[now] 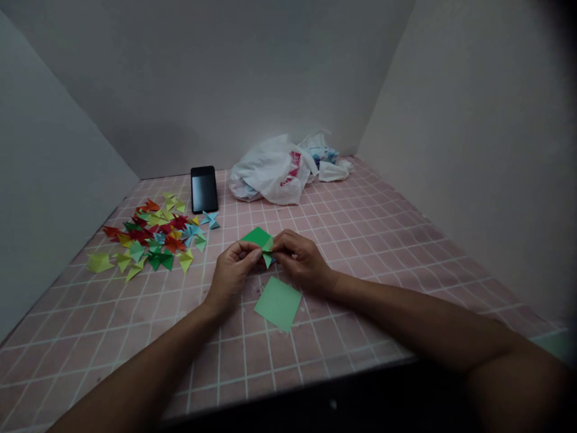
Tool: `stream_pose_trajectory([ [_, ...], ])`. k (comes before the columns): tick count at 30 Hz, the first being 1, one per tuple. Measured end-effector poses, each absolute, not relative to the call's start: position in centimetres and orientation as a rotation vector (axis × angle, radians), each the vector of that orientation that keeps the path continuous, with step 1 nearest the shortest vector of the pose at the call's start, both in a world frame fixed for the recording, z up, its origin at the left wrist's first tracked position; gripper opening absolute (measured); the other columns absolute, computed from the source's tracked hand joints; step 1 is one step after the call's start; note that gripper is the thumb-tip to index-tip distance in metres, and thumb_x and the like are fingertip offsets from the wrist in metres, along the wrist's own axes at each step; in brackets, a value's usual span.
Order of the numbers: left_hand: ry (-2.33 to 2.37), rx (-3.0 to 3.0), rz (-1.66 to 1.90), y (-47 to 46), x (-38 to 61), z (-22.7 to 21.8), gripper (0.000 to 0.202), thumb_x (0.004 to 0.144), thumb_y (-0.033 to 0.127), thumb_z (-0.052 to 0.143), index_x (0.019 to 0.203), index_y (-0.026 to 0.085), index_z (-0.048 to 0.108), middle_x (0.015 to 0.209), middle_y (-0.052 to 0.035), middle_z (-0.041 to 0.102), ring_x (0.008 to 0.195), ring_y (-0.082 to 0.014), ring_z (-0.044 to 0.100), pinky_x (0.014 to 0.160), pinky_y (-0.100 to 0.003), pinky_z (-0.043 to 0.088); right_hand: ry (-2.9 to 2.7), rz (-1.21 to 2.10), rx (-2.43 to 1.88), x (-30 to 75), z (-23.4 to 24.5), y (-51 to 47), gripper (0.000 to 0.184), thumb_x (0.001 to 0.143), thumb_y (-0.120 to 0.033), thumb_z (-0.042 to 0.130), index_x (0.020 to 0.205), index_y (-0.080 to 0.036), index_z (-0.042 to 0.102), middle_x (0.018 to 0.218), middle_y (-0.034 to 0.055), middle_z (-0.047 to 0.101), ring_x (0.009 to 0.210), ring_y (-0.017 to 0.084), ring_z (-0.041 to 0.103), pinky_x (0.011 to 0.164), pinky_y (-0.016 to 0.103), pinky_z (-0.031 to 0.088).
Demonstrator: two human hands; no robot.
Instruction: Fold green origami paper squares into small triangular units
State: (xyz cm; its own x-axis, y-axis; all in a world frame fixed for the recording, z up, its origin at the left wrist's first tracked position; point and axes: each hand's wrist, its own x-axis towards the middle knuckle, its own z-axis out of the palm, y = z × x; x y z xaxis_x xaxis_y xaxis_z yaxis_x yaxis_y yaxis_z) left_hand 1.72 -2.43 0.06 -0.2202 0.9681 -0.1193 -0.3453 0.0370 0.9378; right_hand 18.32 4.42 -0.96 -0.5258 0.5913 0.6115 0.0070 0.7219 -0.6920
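Note:
Between my two hands is a small light green folded paper (267, 258), its pointed tip hanging down. My left hand (231, 272) pinches it from the left with thumb and forefinger. From the right, my right hand (303, 260) grips the same piece, its fingers curled. Just behind the fingertips lies a darker green paper square (256, 235), partly covered by the hands. Nearer to me, below the hands, a flat pale green paper square (278, 304) rests on the tablecloth.
Many colourful folded paper pieces (155, 234) are heaped at the left. Behind them lies a black phone (204, 189). A white plastic bag (274, 168) sits at the back, with a crumpled blue-and-white packet (325, 155) beside it. Walls enclose the pink checked tablecloth (383, 240).

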Motion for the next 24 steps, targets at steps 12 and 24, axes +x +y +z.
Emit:
stream_pose_trajectory([
  [12,1.126,0.634,1.485,-2.97,2.69,0.29,0.034,0.057,0.028,0.092,0.076,0.014,0.067,0.069,0.0022,0.071,0.063,-0.0107,0.068,0.068,-0.024,0.057,-1.951,0.618,-0.366,17.95,-1.07,4.06,0.015,0.091,-0.006,0.058,0.085,-0.02,0.057,0.086,0.0038,0.06,0.082,0.017,0.059,0.072,0.031,0.049],
  [24,1.141,0.77,1.524,-2.81,2.34,-0.01,0.027,0.066,0.025,0.087,0.083,0.015,0.068,0.077,0.0009,0.072,0.071,-0.0106,0.067,0.071,-0.023,0.055,-2.038,0.574,-0.317,18.47,-0.72,4.35,0.018,0.101,-0.015,0.052,0.106,-0.019,0.069,0.092,0.007,0.068,0.089,0.018,0.065,0.077,0.033,0.055],
])
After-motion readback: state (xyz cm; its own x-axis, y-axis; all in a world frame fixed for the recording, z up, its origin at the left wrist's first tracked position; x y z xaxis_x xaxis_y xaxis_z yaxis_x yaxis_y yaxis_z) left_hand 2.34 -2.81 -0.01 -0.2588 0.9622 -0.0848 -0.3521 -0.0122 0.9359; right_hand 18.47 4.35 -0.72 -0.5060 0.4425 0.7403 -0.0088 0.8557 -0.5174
